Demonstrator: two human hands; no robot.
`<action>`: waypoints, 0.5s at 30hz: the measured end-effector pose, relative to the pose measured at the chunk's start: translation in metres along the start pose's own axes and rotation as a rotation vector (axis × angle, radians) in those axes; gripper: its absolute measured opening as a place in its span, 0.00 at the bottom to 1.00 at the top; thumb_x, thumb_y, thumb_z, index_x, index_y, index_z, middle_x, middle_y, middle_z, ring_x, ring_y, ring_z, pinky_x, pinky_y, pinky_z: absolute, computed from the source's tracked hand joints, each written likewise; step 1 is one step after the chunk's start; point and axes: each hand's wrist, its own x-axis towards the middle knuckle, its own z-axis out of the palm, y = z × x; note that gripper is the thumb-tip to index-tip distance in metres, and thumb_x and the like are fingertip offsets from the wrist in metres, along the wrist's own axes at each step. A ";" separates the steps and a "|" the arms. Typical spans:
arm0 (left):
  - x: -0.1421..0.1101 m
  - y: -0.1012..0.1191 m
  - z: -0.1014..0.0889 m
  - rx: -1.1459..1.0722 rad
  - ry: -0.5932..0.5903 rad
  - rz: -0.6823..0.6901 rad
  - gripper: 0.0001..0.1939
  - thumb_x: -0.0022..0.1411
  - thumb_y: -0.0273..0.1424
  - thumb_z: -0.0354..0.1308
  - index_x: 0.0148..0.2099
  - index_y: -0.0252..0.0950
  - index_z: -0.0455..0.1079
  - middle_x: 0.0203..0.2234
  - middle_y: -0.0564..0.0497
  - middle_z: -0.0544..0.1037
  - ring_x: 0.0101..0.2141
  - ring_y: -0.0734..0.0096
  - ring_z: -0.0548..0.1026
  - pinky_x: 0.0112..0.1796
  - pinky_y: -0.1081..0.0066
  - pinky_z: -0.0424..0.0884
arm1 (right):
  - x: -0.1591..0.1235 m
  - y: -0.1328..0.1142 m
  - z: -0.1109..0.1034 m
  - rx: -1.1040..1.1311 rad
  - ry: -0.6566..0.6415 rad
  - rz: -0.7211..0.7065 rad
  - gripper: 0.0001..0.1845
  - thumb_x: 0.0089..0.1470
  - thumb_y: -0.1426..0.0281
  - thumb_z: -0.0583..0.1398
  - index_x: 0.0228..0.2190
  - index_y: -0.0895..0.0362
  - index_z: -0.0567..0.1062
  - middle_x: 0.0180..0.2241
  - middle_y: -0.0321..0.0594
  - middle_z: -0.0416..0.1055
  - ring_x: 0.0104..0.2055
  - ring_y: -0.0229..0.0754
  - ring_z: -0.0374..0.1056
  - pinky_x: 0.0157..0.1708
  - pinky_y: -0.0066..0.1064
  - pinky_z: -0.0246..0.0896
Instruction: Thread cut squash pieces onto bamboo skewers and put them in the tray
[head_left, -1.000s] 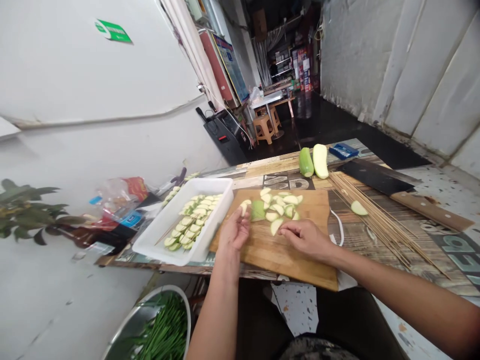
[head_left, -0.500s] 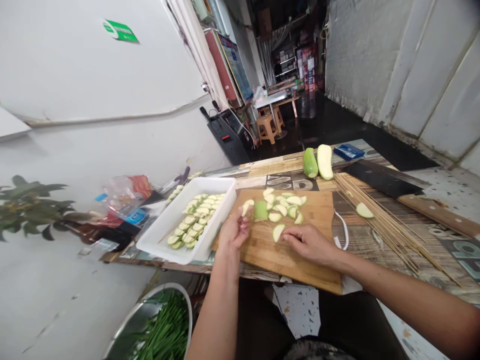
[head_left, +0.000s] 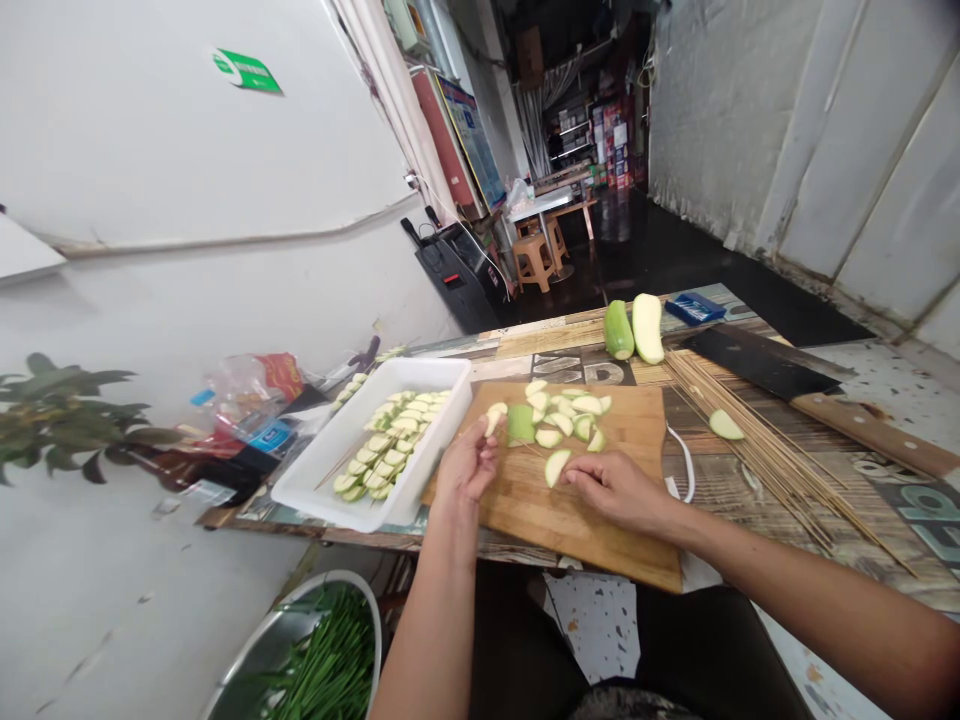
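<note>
My left hand is closed around a thin wooden skewer near the cutting board's left side, with pale zucchini slices at its fingertips. The skewer points right across the wooden cutting board. At the board's middle, my right hand pinches the edge of a half-round zucchini slice. Whether the skewer's tip touches that slice, I cannot tell. Several loose slices lie on the upper board, beside a flat green-skinned piece.
Left of the board, a white tray holds skewered slices. To the right lie bare skewers, a slice and a cleaver. Zucchini halves and a blue box sit behind. A metal bowl of green stalks stands below.
Both hands keep nearly the same place and grip. The view has shifted very slightly; nothing was visibly taken up or let go.
</note>
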 end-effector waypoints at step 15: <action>0.002 0.002 0.000 -0.092 -0.097 -0.079 0.05 0.59 0.22 0.50 0.37 0.27 0.66 0.31 0.45 0.73 0.17 0.89 0.63 0.13 0.90 0.58 | 0.000 0.000 -0.003 0.089 -0.004 0.002 0.15 0.53 0.71 0.49 0.28 0.61 0.75 0.18 0.33 0.61 0.19 0.32 0.53 0.22 0.24 0.47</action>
